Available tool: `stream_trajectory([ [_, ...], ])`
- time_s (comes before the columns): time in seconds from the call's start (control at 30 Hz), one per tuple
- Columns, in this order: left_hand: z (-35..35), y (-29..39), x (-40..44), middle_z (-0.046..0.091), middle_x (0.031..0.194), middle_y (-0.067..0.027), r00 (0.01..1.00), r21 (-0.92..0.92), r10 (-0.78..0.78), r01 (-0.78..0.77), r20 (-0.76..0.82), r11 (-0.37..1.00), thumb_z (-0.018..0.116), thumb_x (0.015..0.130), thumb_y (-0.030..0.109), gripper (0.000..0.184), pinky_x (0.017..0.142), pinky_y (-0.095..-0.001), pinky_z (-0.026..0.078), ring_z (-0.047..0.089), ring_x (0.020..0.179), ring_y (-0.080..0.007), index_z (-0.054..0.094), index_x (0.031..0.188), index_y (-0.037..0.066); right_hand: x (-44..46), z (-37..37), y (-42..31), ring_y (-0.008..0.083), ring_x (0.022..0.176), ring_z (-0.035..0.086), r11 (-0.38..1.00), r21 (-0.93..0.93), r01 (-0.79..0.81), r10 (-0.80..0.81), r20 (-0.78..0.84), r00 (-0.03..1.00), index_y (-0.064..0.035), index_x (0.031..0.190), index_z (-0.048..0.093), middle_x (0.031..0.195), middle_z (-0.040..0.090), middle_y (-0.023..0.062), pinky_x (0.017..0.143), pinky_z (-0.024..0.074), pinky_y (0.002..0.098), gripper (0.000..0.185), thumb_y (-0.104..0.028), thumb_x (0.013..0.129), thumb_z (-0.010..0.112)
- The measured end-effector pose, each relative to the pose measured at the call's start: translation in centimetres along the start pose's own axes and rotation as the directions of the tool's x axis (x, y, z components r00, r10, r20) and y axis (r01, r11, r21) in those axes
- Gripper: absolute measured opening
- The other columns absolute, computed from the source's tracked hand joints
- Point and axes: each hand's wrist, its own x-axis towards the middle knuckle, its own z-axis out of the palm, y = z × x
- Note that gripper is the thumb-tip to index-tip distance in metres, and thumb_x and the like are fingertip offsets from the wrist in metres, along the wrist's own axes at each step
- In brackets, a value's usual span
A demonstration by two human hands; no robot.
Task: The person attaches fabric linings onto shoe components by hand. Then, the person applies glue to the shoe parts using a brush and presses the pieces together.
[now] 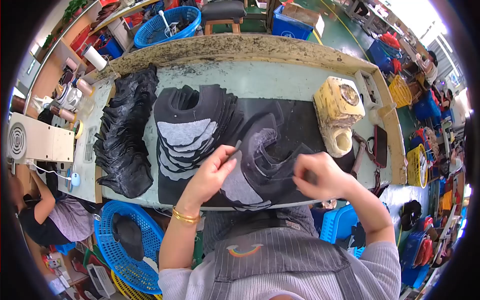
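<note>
My left hand (pixel 212 172) pinches the edge of a black curved piece (pixel 250 165) with a grey patch, at the middle of the table. My right hand (pixel 320 175) is curled over the right end of the dark pieces; whatever its fingers hold is too small to make out. Left of my hands lies an overlapping stack of black U-shaped pieces (pixel 187 125) with grey patches. Farther left runs a long row of black shaped pieces (pixel 127 130). A black mat (pixel 300 115) lies under the pieces.
A glue-stained yellowish container (pixel 340 105) stands right of the mat. Near the right rim lies a phone (pixel 380 146). A raised wooden rim (pixel 240 44) bounds the table. Blue baskets (pixel 127 245) stand below left. Another person (pixel 60 215) sits at the left beside a machine (pixel 40 137).
</note>
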Motion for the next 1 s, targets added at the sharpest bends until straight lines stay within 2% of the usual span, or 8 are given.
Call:
stream_trajectory([
  [0.17, 1.7, 4.7, 1.2, 0.058, 0.107, -0.0021, 0.990, -0.224, 0.099, -0.118, -0.096, 0.967, 0.051, 0.093, 0.008, 0.020, 0.088, -0.0245, 0.041, 0.053, 0.099, -0.0093, 0.050, 0.112, 0.004, -3.8, 3.4, -4.4, 0.0225, 0.049, 0.054, 0.964, -0.065, 0.259, -0.239, 0.223, 0.945, -0.0076, 0.071, 0.057, 0.061, 0.051, 0.0038, 0.044, 0.0439, 0.0336, 0.011, -0.007, 0.065, 0.066],
  [0.37, 0.6, 10.4, 12.5, 0.059, 0.116, -0.0078, 0.924, -0.502, 0.311, -0.383, -0.224, 0.776, 0.049, 0.094, 0.010, 0.022, 0.090, -0.0365, 0.048, 0.059, 0.104, -0.0208, 0.047, 0.116, 0.008, -6.3, -3.6, -2.1, 0.0185, 0.066, 0.058, 0.996, 0.084, -0.001, 0.028, -0.322, 0.946, -0.0046, 0.082, 0.059, 0.080, 0.057, 0.0075, 0.055, 0.0467, 0.0282, 0.018, 0.000, 0.067, 0.069],
  [0.43, -0.3, 10.4, 18.8, 0.059, 0.115, -0.0070, 0.918, -0.541, 0.337, -0.397, -0.211, 0.741, 0.049, 0.094, 0.010, 0.021, 0.091, -0.0376, 0.047, 0.058, 0.105, -0.0211, 0.048, 0.115, 0.009, -7.3, -5.9, 0.1, 0.0185, 0.077, 0.057, 0.997, -0.067, -0.044, 0.004, -0.507, 0.862, -0.0039, 0.083, 0.059, 0.088, 0.056, 0.0096, 0.069, 0.0468, 0.0287, 0.020, 0.003, 0.066, 0.068],
  [0.6, -1.9, 4.5, 34.4, 0.060, 0.111, -0.0099, 0.943, -0.544, 0.156, -0.300, -0.295, 0.784, 0.048, 0.094, 0.007, 0.021, 0.091, -0.0390, 0.048, 0.059, 0.102, -0.0231, 0.049, 0.115, 0.005, -8.5, -8.0, 5.0, 0.0200, 0.099, 0.060, 0.941, 0.335, -0.057, 0.307, -0.766, 0.564, 0.0017, 0.088, 0.062, 0.096, 0.057, 0.0090, 0.086, 0.0458, 0.0294, 0.008, 0.006, 0.081, 0.064],
  [0.7, -3.1, 0.5, 37.6, 0.058, 0.117, -0.0132, 0.931, -0.342, -0.018, -0.116, -0.365, 0.932, 0.051, 0.094, 0.012, 0.026, 0.096, -0.0411, 0.043, 0.055, 0.110, -0.0242, 0.051, 0.117, 0.001, -8.5, -8.6, 7.0, 0.0125, 0.086, 0.062, 0.813, 0.518, -0.266, 0.579, -0.671, 0.463, 0.0023, 0.091, 0.063, 0.089, 0.059, 0.0042, 0.073, 0.0525, 0.0235, 0.009, -0.001, 0.083, 0.066],
  [0.77, -4.2, 1.4, 36.1, 0.057, 0.112, -0.0159, 0.895, 0.112, 0.116, -0.075, -0.431, 0.991, 0.060, 0.089, 0.020, 0.033, 0.087, -0.0327, 0.046, 0.057, 0.103, -0.0242, 0.052, 0.111, -0.004, -7.9, -7.9, 8.6, 0.0095, 0.075, 0.061, 0.849, 0.459, -0.263, 0.525, -0.672, 0.522, 0.0014, 0.090, 0.063, 0.083, 0.059, 0.0028, 0.065, 0.0532, 0.0221, 0.010, -0.004, 0.083, 0.067],
  [0.83, -3.1, 3.1, 32.5, 0.057, 0.113, -0.0153, 0.660, 0.693, 0.559, -0.080, -0.501, 0.716, 0.062, 0.089, 0.025, 0.039, 0.085, -0.0313, 0.046, 0.057, 0.102, -0.0230, 0.052, 0.114, -0.003, -6.7, -7.0, 9.9, 0.0105, 0.070, 0.060, 0.892, 0.207, -0.401, 0.419, -0.708, 0.568, 0.0007, 0.092, 0.063, 0.084, 0.059, 0.0053, 0.061, 0.0515, 0.0231, 0.012, -0.005, 0.083, 0.068],
  [1.0, 3.1, 7.7, 18.8, 0.055, 0.120, -0.0111, 0.886, 0.677, 0.425, -0.198, -0.185, 0.709, 0.065, 0.087, 0.020, 0.039, 0.093, -0.0327, 0.042, 0.054, 0.108, -0.0203, 0.052, 0.119, 0.001, -6.5, -5.6, 8.8, 0.0116, 0.065, 0.060, 0.897, 0.069, -0.438, 0.328, -0.767, 0.551, 0.0003, 0.091, 0.062, 0.081, 0.057, 0.0071, 0.055, 0.0495, 0.0243, 0.013, -0.007, 0.083, 0.068],
])
